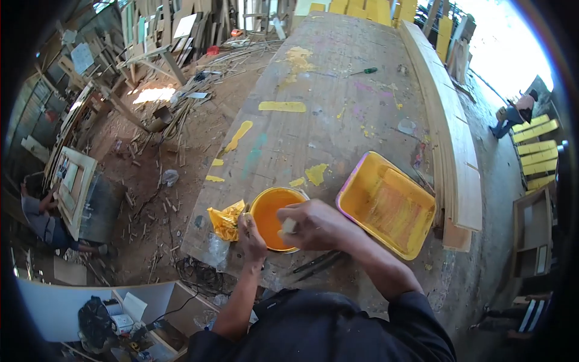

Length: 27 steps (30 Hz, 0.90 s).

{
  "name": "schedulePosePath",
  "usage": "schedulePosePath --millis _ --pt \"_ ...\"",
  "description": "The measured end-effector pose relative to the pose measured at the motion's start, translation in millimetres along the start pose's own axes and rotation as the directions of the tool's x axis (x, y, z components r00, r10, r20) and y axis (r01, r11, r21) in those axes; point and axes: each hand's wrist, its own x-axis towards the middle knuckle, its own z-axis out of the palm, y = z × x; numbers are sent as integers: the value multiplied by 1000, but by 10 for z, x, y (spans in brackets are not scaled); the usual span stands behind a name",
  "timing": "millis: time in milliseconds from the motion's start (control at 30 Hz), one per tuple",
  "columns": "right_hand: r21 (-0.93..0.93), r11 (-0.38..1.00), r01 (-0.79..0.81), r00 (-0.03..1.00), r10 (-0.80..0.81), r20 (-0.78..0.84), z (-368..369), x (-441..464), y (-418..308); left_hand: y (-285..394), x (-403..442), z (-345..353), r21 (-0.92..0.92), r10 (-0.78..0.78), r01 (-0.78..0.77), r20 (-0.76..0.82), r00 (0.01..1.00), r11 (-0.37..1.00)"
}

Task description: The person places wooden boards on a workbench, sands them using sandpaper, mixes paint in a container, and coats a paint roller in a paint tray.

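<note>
A bucket of orange-yellow paint [265, 208] stands near the front of the large worktable [338, 78]. My left hand [252, 238] is closed against the bucket's left side, steadying it at the rim. Over the bucket's right part is my right hand [316, 224], its fingers wrapped round a pale stick [289, 225]. The stick's lower end is hidden by the hand and the bucket. A crumpled yellow plastic bag [225, 222] lies just left of my left hand. To the right sits a yellow-stained paint tray [392, 202] with a pinkish outer edge.
Long planks [449, 139] line the table's right edge. A green-handled screwdriver [365, 71] lies farther back, among dried paint patches. At the far left, a person [45, 220] is beside a wooden frame [75, 190]; another person [515, 113] bends near yellow boards [537, 151].
</note>
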Motion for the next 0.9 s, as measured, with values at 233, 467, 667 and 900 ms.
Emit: schedulePosePath --millis 233,467,667,900 --pt "-119 992 -36 980 12 -199 -92 -38 228 402 35 56 -278 -195 189 7 981 942" --pt "80 993 88 982 -73 -175 280 7 152 337 17 5 -432 -252 267 93 963 862" --pt "-182 983 -35 937 -31 -347 0 -26 225 523 28 38 -211 -322 308 -34 946 928" --pt "50 993 109 968 -95 -231 307 47 238 419 34 22 -96 -260 257 -22 965 962"
